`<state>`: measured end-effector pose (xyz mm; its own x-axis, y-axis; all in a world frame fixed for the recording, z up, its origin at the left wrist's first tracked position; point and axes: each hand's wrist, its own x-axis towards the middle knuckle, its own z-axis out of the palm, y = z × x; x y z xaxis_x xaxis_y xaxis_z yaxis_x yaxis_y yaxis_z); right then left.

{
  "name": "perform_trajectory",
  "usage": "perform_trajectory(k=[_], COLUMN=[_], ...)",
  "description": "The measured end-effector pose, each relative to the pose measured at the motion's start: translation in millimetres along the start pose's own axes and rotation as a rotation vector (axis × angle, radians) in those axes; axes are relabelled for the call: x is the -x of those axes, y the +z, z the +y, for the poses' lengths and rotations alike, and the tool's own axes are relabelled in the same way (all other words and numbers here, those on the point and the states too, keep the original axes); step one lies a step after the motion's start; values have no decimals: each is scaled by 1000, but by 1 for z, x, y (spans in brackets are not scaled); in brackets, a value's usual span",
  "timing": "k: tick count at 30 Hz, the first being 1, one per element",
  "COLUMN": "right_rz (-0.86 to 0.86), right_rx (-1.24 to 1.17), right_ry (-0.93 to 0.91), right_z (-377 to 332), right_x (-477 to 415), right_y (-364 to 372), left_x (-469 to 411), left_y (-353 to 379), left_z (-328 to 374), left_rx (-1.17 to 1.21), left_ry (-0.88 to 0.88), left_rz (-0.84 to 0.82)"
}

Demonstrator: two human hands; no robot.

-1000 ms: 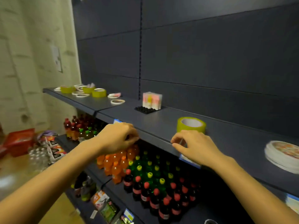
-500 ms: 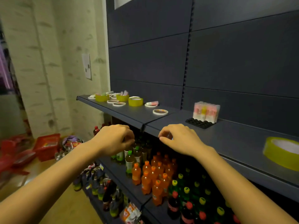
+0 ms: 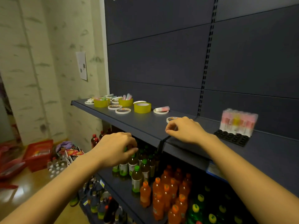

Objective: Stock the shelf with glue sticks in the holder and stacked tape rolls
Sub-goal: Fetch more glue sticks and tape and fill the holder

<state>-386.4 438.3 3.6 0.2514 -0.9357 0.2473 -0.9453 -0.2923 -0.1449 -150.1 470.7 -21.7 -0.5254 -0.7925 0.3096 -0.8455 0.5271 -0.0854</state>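
Note:
On the dark shelf (image 3: pixel 142 126) stand three yellow tape rolls (image 3: pixel 142 108), with several thin white tape rolls (image 3: pixel 123 110) lying flat around them. A pink glue stick (image 3: pixel 162 108) lies on one thin roll, and more loose glue sticks (image 3: pixel 127 96) lie at the back left. A wrapped pack of glue sticks (image 3: pixel 237 122) stands on the black holder (image 3: pixel 231 137) at the right. My right hand (image 3: pixel 186 130) hovers with curled fingers over the shelf's front, just before a thin roll (image 3: pixel 171 118). My left hand (image 3: pixel 116 149) is curled below the shelf edge and holds nothing visible.
Below the shelf stand green-capped bottles (image 3: pixel 135 167) and orange bottles (image 3: pixel 161 191). A red basket (image 3: pixel 38 154) and packs of goods sit on the floor at the left by the wall. The dark back panel (image 3: pixel 161 62) rises behind the shelf.
The view has swung left along the shelf and both hands have travelled left with it. The yellow roll near my right hand a second ago is out of view.

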Motion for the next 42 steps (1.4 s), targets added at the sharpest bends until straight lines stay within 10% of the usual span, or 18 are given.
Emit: perform_trajectory(k=[27, 42], right_rz=[-58, -77], right_rx=[254, 356], right_ry=[287, 349], right_z=[97, 98], right_x=[-284, -295], right_y=[66, 63], left_x=[-311, -385], left_y=[95, 113], left_z=[-159, -186], left_rx=[75, 138], left_ry=[288, 451], left_rz=[5, 32])
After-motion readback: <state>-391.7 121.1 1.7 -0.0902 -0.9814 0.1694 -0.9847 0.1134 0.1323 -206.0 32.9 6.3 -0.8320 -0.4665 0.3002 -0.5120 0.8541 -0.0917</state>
